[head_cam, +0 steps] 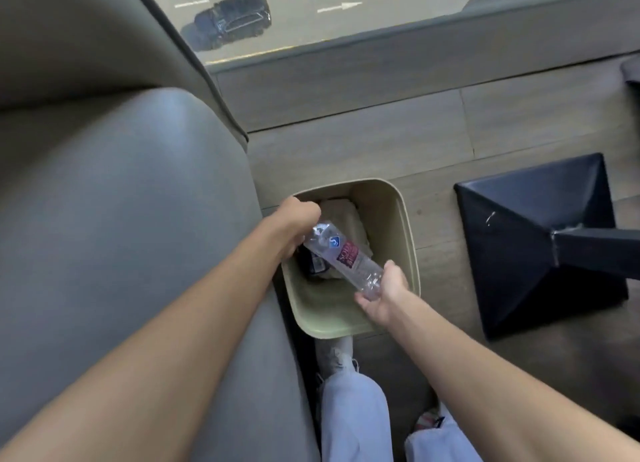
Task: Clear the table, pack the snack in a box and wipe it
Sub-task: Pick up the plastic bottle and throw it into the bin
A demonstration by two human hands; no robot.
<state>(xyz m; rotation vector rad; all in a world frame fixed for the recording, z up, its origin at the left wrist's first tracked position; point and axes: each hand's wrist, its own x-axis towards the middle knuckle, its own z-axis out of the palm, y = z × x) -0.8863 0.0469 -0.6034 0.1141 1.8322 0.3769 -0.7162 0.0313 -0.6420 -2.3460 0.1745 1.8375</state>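
Observation:
A clear plastic soda bottle [341,257] with a red and blue label lies slanted over the open top of a beige waste bin [398,226] on the floor. My left hand [294,224] grips the bottle's upper end at the bin's left rim. My right hand [382,297] holds its lower end near the bin's front rim. Inside the bin lie crumpled pale paper [346,215] and a dark wrapper [313,262], partly hidden by the bottle.
A grey padded seat [121,236] fills the left side, touching the bin. A black pyramid-shaped table base [536,250] stands on the wood floor to the right. My legs and shoes [337,356] are just below the bin. A window ledge [381,63] runs behind.

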